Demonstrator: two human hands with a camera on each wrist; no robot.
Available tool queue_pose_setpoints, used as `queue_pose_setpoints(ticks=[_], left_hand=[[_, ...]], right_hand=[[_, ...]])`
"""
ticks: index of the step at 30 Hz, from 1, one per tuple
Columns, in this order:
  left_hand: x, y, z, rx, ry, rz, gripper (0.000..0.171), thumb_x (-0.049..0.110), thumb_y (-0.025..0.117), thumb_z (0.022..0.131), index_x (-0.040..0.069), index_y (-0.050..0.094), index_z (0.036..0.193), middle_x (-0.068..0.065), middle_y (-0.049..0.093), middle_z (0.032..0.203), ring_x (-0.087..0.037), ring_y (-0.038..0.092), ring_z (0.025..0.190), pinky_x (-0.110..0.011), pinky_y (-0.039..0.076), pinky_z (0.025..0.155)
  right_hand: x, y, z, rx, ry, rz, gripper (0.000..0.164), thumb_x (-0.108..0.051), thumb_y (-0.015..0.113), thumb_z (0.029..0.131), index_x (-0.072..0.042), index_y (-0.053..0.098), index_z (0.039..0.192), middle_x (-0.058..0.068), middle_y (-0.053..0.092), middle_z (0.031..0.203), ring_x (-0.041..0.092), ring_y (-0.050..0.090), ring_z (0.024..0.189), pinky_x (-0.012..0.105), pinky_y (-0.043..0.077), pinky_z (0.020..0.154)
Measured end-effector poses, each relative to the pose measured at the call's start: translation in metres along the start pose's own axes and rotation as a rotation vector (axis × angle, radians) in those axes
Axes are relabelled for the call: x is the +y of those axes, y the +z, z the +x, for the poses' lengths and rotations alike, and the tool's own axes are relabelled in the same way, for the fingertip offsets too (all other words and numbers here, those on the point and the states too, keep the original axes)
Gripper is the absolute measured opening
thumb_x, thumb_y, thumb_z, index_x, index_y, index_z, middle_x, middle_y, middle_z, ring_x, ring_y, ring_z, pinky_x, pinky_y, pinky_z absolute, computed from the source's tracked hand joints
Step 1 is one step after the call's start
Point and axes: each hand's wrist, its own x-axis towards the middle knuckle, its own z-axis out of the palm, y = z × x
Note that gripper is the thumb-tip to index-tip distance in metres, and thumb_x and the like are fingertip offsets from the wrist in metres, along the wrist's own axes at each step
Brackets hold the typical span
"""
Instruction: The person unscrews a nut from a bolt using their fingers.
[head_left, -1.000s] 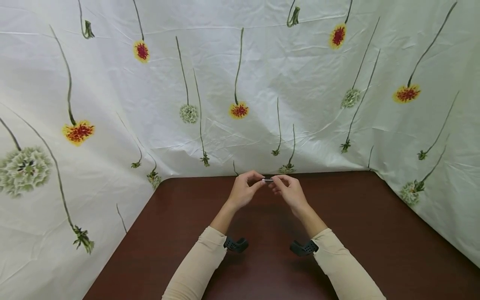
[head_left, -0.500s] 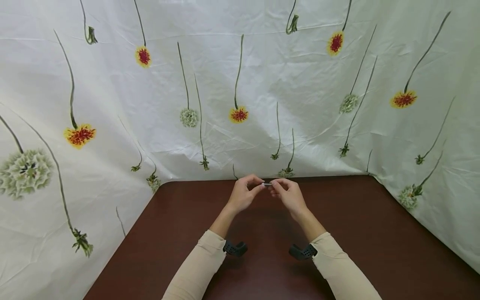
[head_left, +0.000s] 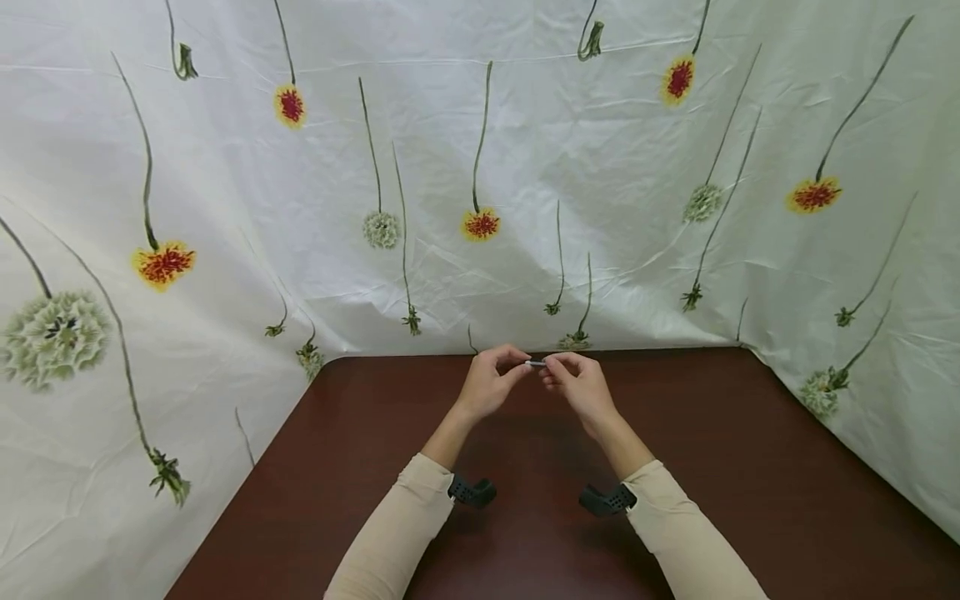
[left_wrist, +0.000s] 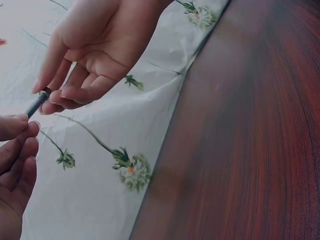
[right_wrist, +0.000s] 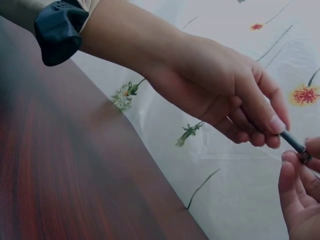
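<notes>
The bolt (left_wrist: 36, 105) is ridged metal; the worktop (head_left: 367, 442) smooth, glossy, wood-grained; the sheet (head_left: 435, 162) beyond its far edge creased, faintly shiny; the sleeves (head_left: 393, 525) matt cloth.

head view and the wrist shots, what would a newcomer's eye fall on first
Probably the upside-down red-and-yellow flowers on the white cloth filling the upper part of the head view. Next, the left hand and right hand near mid-picture, pinching a small dark rod between them. Below spreads the dark red-brown table.
</notes>
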Motion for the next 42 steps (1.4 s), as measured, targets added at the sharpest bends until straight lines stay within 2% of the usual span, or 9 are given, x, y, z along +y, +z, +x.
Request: queue_pose_setpoints(ticks=[7, 12, 15, 19, 22, 25, 32, 38, 42], left_hand=[[0.014, 0.001, -0.002, 0.009, 0.0, 0.003, 0.009, -0.007, 0.071, 0.094, -0.007, 0.072, 0.103, -0.021, 0.074, 0.097, -0.033, 0.068, 0.084, -0.05, 0.054, 0.075], [0.038, -0.005, -0.004, -0.005, 0.016, -0.009, 0.01, -0.008, 0.069, 0.095, -0.011, 0.071, 0.104, -0.023, 0.073, 0.098, -0.036, 0.069, 0.085, -0.05, 0.055, 0.076], [0.023, -0.004, 0.0, -0.005, 0.02, 0.002, 0.01, -0.004, 0.071, 0.096, -0.008, 0.072, 0.105, -0.02, 0.074, 0.098, -0.034, 0.069, 0.086, -0.044, 0.055, 0.075], [0.0, 0.0, 0.004, 0.005, 0.012, 0.013, 0.01, 0.003, 0.074, 0.096, 0.0, 0.075, 0.105, -0.011, 0.076, 0.099, -0.026, 0.069, 0.088, -0.04, 0.054, 0.076], [-0.001, 0.0, 0.003, 0.004, 0.009, 0.016, 0.008, 0.005, 0.075, 0.095, 0.005, 0.075, 0.104, -0.005, 0.076, 0.098, -0.021, 0.07, 0.088, -0.041, 0.055, 0.078], [-0.003, 0.0, 0.002, 0.001, 0.016, 0.016, 0.008, 0.005, 0.075, 0.095, 0.007, 0.075, 0.103, -0.003, 0.076, 0.097, -0.018, 0.07, 0.088, -0.038, 0.055, 0.078], [-0.005, -0.002, -0.002, 0.021, 0.012, -0.012, 0.008, 0.005, 0.075, 0.096, 0.004, 0.076, 0.104, -0.007, 0.076, 0.098, -0.021, 0.07, 0.088, -0.038, 0.055, 0.077], [-0.002, -0.003, 0.0, 0.006, -0.021, 0.013, 0.011, 0.006, 0.075, 0.096, 0.002, 0.076, 0.106, -0.006, 0.076, 0.099, -0.021, 0.07, 0.091, -0.041, 0.056, 0.081], [0.0, -0.001, 0.001, -0.001, -0.016, 0.008, 0.01, 0.006, 0.075, 0.096, 0.004, 0.076, 0.105, -0.006, 0.076, 0.099, -0.021, 0.07, 0.091, -0.04, 0.055, 0.081]], right_hand=[[0.003, -0.003, -0.001, -0.055, -0.06, -0.006, 0.041, -0.001, 0.063, 0.103, 0.006, 0.053, 0.142, 0.032, 0.056, 0.135, 0.029, 0.067, 0.112, 0.037, 0.054, 0.094], [0.003, 0.0, 0.001, -0.023, -0.054, 0.001, 0.032, -0.002, 0.061, 0.104, 0.013, 0.06, 0.132, 0.023, 0.068, 0.116, 0.017, 0.072, 0.095, 0.041, 0.055, 0.092], [0.0, 0.0, 0.003, -0.008, -0.061, -0.001, 0.028, 0.001, 0.063, 0.102, 0.015, 0.063, 0.127, 0.02, 0.07, 0.111, 0.016, 0.072, 0.094, 0.043, 0.055, 0.093], [-0.001, -0.001, 0.003, -0.016, -0.061, 0.025, 0.034, 0.0, 0.065, 0.101, 0.009, 0.061, 0.134, 0.022, 0.067, 0.122, 0.031, 0.069, 0.107, 0.042, 0.054, 0.094], [-0.001, -0.001, 0.002, -0.007, -0.031, 0.03, 0.035, -0.006, 0.064, 0.104, 0.008, 0.06, 0.135, 0.023, 0.066, 0.122, 0.036, 0.068, 0.108, 0.037, 0.056, 0.091], [0.0, -0.001, 0.001, 0.01, -0.006, 0.014, 0.031, -0.009, 0.063, 0.105, 0.011, 0.064, 0.128, 0.025, 0.067, 0.114, 0.03, 0.07, 0.098, 0.038, 0.057, 0.089], [0.002, -0.001, 0.0, -0.067, -0.05, 0.068, 0.035, 0.003, 0.062, 0.102, 0.011, 0.058, 0.136, 0.025, 0.063, 0.126, 0.024, 0.069, 0.105, 0.042, 0.053, 0.096], [0.0, -0.002, 0.002, -0.041, 0.021, 0.072, 0.034, -0.011, 0.062, 0.106, 0.013, 0.06, 0.131, 0.02, 0.069, 0.112, 0.023, 0.07, 0.095, 0.036, 0.057, 0.088], [-0.001, -0.007, 0.001, -0.051, 0.004, 0.074, 0.031, -0.002, 0.063, 0.103, 0.011, 0.06, 0.131, 0.02, 0.067, 0.114, 0.024, 0.068, 0.098, 0.034, 0.056, 0.088]])
